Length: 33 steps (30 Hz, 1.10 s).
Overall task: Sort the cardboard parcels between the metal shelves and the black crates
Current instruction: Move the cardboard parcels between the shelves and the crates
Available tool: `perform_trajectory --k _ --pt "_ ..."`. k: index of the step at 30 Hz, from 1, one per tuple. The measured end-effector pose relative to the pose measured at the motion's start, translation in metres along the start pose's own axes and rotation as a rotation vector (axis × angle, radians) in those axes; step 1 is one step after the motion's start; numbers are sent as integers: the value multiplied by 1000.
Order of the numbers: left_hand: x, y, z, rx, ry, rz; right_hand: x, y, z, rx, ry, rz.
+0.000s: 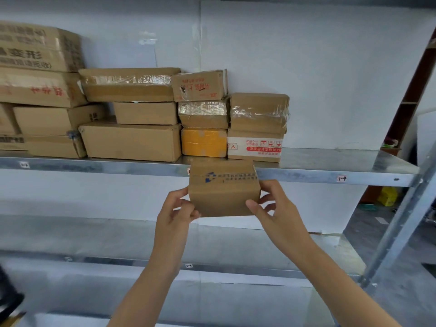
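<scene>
I hold a small brown cardboard parcel (224, 187) with blue print in the air, just in front of the upper metal shelf's (330, 161) front edge. My left hand (177, 211) pinches its lower left corner. My right hand (276, 208) grips its right side, thumb on the front face. Several cardboard parcels (132, 140) are stacked on the upper shelf from the left to the middle, among them a yellow one (204, 142) and a white-and-red printed one (256, 146). The upper shelf's right part is bare. No black crate shows clearly.
A lower metal shelf (236, 246) lies bare beneath my arms. A grey upright post (401, 227) stands at the right, with a brown beam (412, 83) behind it. Yellow and green items (387, 197) lie on the floor at far right. A dark object (9, 298) sits at bottom left.
</scene>
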State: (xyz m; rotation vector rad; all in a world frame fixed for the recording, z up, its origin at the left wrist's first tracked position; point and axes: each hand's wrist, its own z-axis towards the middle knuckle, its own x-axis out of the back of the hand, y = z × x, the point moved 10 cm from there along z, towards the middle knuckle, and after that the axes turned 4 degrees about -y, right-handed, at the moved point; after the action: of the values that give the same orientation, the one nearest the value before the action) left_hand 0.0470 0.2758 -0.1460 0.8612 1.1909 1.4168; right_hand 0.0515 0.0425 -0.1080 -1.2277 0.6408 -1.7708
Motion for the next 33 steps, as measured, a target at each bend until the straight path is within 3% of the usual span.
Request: perform_trajectory --k 10,15,22,33 --pt "14 4 3 24 10 -49 -13 2 10 -108 -19 361" --pt "23 -15 -8 102 59 7 -26 26 1 -197 2 273" --pt "33 -41 -18 178 60 22 -55 49 -15 -209 -30 370" --pt "135 -51 -24 175 164 -63 -165 8 -4 -89 -283 485"
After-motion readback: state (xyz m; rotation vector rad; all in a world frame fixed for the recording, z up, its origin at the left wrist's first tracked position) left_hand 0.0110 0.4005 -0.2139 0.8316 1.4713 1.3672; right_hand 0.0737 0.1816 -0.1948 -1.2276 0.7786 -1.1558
